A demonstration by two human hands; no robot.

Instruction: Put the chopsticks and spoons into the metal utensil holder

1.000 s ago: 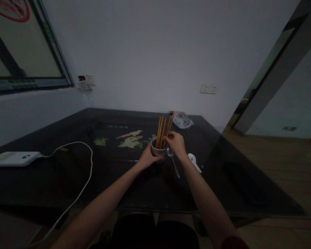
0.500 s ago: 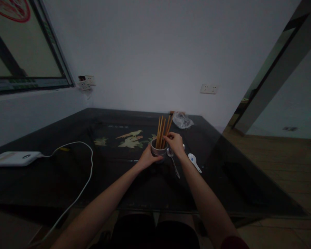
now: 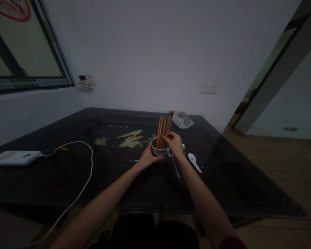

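Observation:
A small metal cup stands on the dark glass table with several wooden chopsticks upright in it. My left hand is wrapped round the cup's near side. My right hand sits at the cup's right rim, fingers pinched on the chopsticks. A metal spoon lies just right of the cup, partly under my right wrist. A second spoon's bowl shows behind my right hand. A white ceramic spoon lies further right.
A white device with a white cable lies at the table's left. A crumpled plastic bag sits at the far edge by the wall. Bird decoration shows under the glass. Wooden floor and a doorway are to the right.
My right hand has shifted slightly left and up along the chopsticks, uncovering a second spoon's bowl behind it. My left hand stays on the cup.

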